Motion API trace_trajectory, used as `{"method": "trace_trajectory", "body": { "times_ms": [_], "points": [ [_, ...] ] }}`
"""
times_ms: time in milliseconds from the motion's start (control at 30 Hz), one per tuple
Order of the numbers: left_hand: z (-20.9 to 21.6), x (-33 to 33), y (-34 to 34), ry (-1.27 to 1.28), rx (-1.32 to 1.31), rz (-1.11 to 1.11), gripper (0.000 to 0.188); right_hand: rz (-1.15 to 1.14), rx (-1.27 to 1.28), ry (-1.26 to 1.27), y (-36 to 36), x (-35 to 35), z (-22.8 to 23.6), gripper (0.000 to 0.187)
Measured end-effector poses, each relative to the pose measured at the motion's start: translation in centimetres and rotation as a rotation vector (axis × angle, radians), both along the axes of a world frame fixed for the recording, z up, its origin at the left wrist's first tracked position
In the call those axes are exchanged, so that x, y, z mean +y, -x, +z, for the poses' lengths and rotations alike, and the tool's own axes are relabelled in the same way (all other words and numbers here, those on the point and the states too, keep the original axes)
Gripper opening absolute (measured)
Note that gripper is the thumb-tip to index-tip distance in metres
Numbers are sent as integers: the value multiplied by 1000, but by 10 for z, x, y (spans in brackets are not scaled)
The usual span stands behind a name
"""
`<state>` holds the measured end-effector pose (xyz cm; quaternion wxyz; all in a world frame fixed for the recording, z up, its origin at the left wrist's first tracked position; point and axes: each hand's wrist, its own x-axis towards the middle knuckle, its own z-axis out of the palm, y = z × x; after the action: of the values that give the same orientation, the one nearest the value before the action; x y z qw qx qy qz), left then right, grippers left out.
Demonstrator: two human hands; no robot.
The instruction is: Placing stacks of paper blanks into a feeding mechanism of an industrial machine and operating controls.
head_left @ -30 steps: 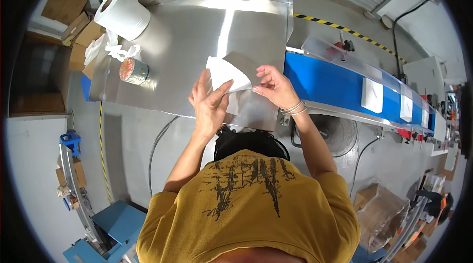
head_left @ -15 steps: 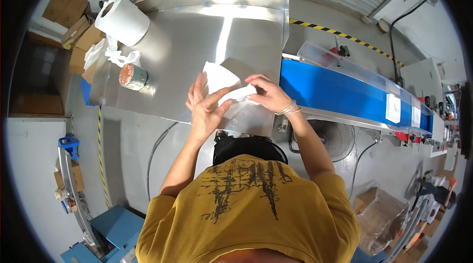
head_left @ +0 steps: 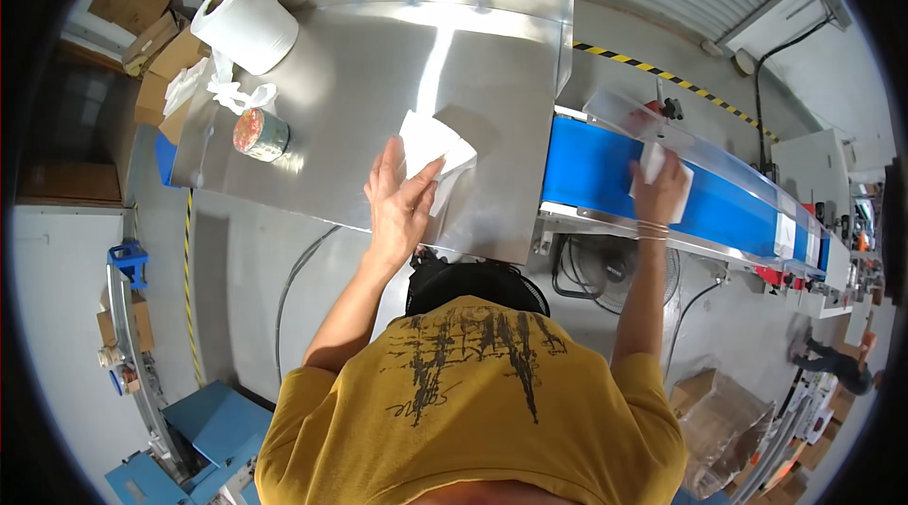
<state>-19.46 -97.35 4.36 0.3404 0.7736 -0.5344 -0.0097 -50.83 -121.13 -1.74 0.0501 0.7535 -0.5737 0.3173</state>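
Observation:
My left hand (head_left: 401, 198) grips the lower left part of a stack of white flat pieces (head_left: 437, 144) above the metal table, thumb on the near face. Whether these are paper or pouches I cannot tell. Out to the right, my right hand (head_left: 661, 191) is over the blue conveyor belt (head_left: 586, 165), fingers closed on one white flat piece (head_left: 678, 207). The hand covers the middle of that piece; its upper and lower ends show. Farther along the belt lies another white flat piece (head_left: 784, 235).
A large white roll (head_left: 260, 32) and a round tub with a patterned side (head_left: 262, 134) stand on the metal table (head_left: 350, 60) at left. A clear guard (head_left: 728, 165) runs along the belt's far side. A floor fan (head_left: 615, 269) stands below. Someone in dark clothes (head_left: 837, 363) is at far right.
My right hand has moved from beside my left, over the table, to the belt with one white piece. The left hand has kept the stack. The pieces on the belt have shifted rightward.

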Motion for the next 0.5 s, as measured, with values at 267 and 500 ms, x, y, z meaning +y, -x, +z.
{"method": "trace_trajectory", "body": {
  "times_ms": [267,500],
  "points": [
    [2,-2,-4,-20,49,-37,33,1122,-386,-733,-174,63,39,46],
    [5,-8,-11,54,223,58,37,832,-1018,-1017,-128,55,-11,28]
  ]
}}
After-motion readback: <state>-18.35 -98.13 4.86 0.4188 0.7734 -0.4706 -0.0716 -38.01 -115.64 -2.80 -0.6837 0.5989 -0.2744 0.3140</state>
